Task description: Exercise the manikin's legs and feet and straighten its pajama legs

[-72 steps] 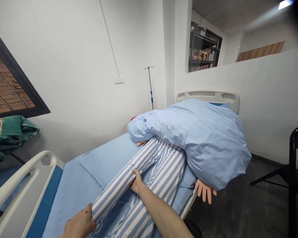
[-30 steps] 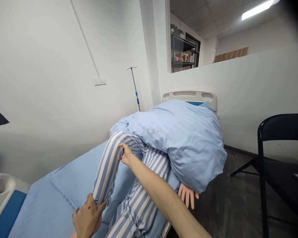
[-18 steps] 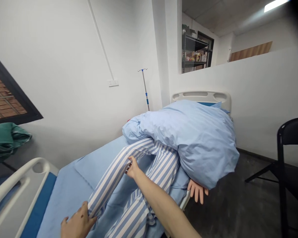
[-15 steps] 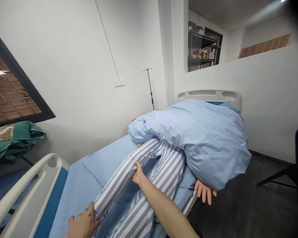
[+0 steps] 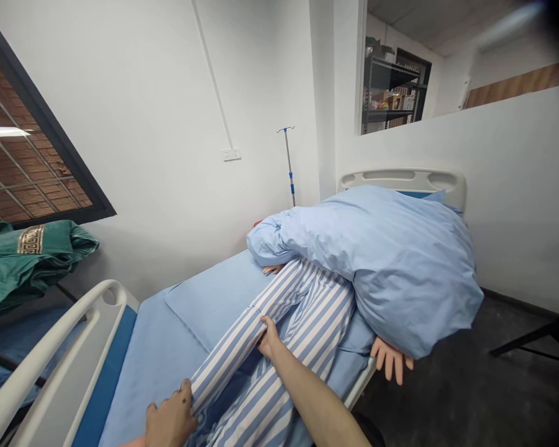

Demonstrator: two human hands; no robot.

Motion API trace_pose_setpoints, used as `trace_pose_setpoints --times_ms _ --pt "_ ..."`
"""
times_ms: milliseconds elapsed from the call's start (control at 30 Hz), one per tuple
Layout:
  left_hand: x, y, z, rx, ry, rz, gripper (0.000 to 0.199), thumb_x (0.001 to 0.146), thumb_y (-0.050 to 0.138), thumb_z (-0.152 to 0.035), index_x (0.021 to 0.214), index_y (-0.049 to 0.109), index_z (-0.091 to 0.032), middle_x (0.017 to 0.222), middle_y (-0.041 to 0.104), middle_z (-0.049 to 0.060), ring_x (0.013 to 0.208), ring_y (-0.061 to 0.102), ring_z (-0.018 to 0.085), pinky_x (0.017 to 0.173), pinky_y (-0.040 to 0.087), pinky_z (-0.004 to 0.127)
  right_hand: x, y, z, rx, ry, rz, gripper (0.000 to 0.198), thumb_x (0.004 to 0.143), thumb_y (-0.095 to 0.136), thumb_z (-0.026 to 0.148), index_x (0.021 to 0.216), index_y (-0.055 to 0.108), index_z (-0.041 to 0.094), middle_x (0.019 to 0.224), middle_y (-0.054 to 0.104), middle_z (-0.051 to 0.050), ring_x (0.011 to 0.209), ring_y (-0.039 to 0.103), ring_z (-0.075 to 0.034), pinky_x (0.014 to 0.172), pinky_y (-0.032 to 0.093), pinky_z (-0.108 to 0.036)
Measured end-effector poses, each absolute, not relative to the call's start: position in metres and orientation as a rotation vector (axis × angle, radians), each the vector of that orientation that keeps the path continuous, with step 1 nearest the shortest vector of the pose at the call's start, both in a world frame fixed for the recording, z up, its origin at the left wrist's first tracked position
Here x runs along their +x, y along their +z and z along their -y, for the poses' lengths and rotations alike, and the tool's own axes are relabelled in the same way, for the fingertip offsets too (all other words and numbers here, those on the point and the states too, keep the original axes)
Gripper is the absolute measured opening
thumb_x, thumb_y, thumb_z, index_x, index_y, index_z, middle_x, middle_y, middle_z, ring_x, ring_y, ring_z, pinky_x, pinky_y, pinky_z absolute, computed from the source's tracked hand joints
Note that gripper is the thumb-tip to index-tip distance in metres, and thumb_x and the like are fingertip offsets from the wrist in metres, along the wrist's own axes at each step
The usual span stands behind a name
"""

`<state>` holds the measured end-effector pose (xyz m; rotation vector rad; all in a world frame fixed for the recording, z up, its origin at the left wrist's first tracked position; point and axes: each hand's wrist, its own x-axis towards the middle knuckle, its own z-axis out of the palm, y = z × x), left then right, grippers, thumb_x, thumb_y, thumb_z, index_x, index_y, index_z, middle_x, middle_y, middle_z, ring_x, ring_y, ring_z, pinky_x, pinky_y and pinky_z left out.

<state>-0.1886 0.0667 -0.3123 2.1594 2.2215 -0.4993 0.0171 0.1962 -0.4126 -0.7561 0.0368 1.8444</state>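
Across the lower middle of the frame, a striped leg (image 5: 235, 344) is laid slantwise along the bed (image 5: 158, 347), nearly straight, with a second trouser leg (image 5: 270, 397) beside it. Its upper end is covered by a puffy quilt (image 5: 391, 248).

Near the bottom left, the leg's lower end is held in the left hand (image 5: 171, 417); the fingers are curled round it, the far fingertips hidden. Around mid-leg, the right hand (image 5: 270, 340) is set, thumb laid along the near side; the fingers are tucked underneath and cannot be seen.

Handling, as judged: some weight is to be expected, with a firm core under soft, loose cloth. The fabric could be slid over what it covers, so the limb is better gripped through it, below the knee and near the ankle. The joint is best supported from beneath.

Textures: trousers woven in blue and white stripes, creased at mid-leg. Quilt smooth, bulging, finely wrinkled. At right of centre, a moulded-looking hand (image 5: 391, 360), probably a dummy's, is hung over the bed edge, fingers spread. At lower left, a footboard (image 5: 69, 329) is formed in rounded pale plastic, blue-edged.
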Motion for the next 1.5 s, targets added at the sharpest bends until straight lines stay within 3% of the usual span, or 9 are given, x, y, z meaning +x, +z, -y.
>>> trace_pose_setpoints --times_ms 300,833,1033,1233,1500 --pt "-0.181 -0.309 -0.078 2.056 -0.275 -2.286 0.043 0.072 0.039 -0.020 0.115 0.041 -0.014 0.098 0.065 0.013 0.090 0.060 0.029 0.079 0.032 0.043 0.027 -0.352 -0.205 -0.743 1.770 0.069 0.015 0.073 0.043 0.027 0.079 0.051 0.015 0.055 0.054 -0.002 0.053 0.053 -0.016 0.054 0.046 -0.029" --pt "-0.064 -0.293 -0.124 2.171 0.211 -2.335 0.022 0.077 0.036 -0.038 0.087 0.039 -0.019 0.074 0.064 0.007 0.076 0.060 0.026 0.074 0.032 0.034 0.141 -0.220 -0.249 -0.438 1.773 0.484 0.010 0.069 0.044 0.022 0.074 0.050 0.016 0.053 0.049 0.000 0.059 0.052 -0.016 0.057 0.045 -0.027" --pt "-0.054 -0.303 -0.131 2.136 0.247 -2.331 0.022 0.078 0.035 -0.039 0.087 0.040 -0.019 0.075 0.064 0.007 0.077 0.060 0.026 0.076 0.031 0.035 0.148 -0.221 -0.253 -0.491 1.770 0.554 0.009 0.068 0.044 0.021 0.073 0.050 0.017 0.051 0.048 0.001 0.057 0.051 -0.015 0.053 0.043 -0.024" --pt "-0.072 -0.282 -0.113 2.184 0.114 -2.308 0.026 0.079 0.035 -0.034 0.097 0.044 -0.018 0.088 0.066 0.009 0.082 0.060 0.024 0.080 0.031 0.035 0.134 -0.232 -0.237 -0.536 1.689 0.516 0.010 0.067 0.046 0.018 0.076 0.051 0.017 0.052 0.047 0.003 0.053 0.048 -0.013 0.051 0.040 -0.021" --pt "-0.160 -0.260 -0.081 2.170 -0.186 -2.311 0.040 0.075 0.037 -0.022 0.114 0.045 -0.015 0.096 0.067 0.011 0.090 0.060 0.029 0.080 0.032 0.042 0.064 -0.299 -0.204 -0.658 1.800 0.322 0.018 0.070 0.045 0.025 0.084 0.052 0.015 0.061 0.055 0.000 0.059 0.052 -0.014 0.059 0.044 -0.025"
